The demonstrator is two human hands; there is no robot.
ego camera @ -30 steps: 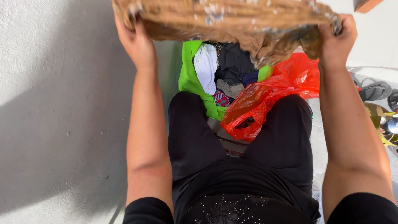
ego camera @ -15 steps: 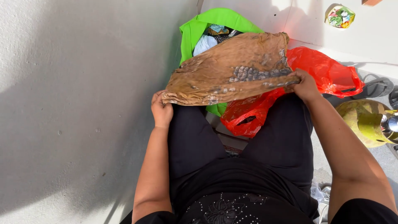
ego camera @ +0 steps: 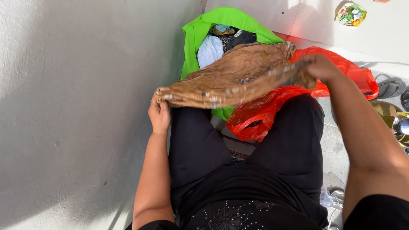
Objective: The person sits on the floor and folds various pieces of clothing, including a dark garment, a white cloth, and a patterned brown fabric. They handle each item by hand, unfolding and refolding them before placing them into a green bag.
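Observation:
I hold a brown cloth with beaded trim (ego camera: 232, 76) stretched between both hands above my lap. My left hand (ego camera: 159, 114) grips its near left corner, just over my left thigh. My right hand (ego camera: 317, 68) grips the far right end, raised higher, so the cloth slopes up to the right. I sit in black trousers (ego camera: 247, 145) with my knees apart. Behind the cloth stands a green bag (ego camera: 204, 30) full of folded clothes.
A red plastic bag (ego camera: 260, 115) lies between my knees and spreads to the right. A pale wall (ego camera: 76, 106) fills the left side. Dark sandals (ego camera: 390, 87) and a shiny object lie on the floor at right. A small bowl of colourful bits (ego camera: 350, 12) sits at the back.
The cloth came down from overhead to lap height. My left hand dropped low to my thigh while my right stayed higher, and the view tilted to show the green bag.

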